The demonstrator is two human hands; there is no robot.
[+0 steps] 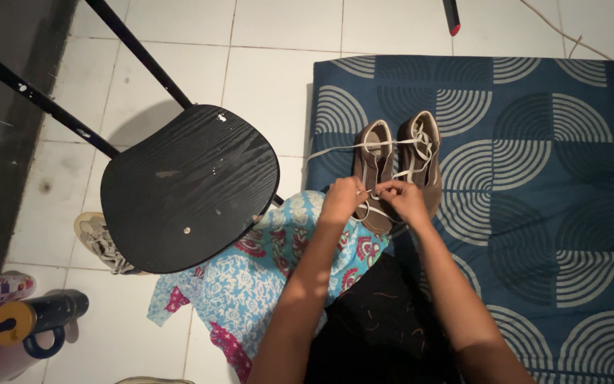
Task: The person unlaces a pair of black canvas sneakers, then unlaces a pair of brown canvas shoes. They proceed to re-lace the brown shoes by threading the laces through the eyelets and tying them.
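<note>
Two brown shoes stand side by side on a blue patterned mat: the left shoe and the right shoe. A white lace runs across their open tops and trails off to the left. My left hand and my right hand meet over the near end of the left shoe, fingers pinched on the white lace. The near end of that shoe is hidden under my hands.
A black wooden stool seat on dark legs stands left of the mat on white floor tiles. A beige sandal lies under it. Bottles sit at the lower left. Patterned blue cloth covers my lap.
</note>
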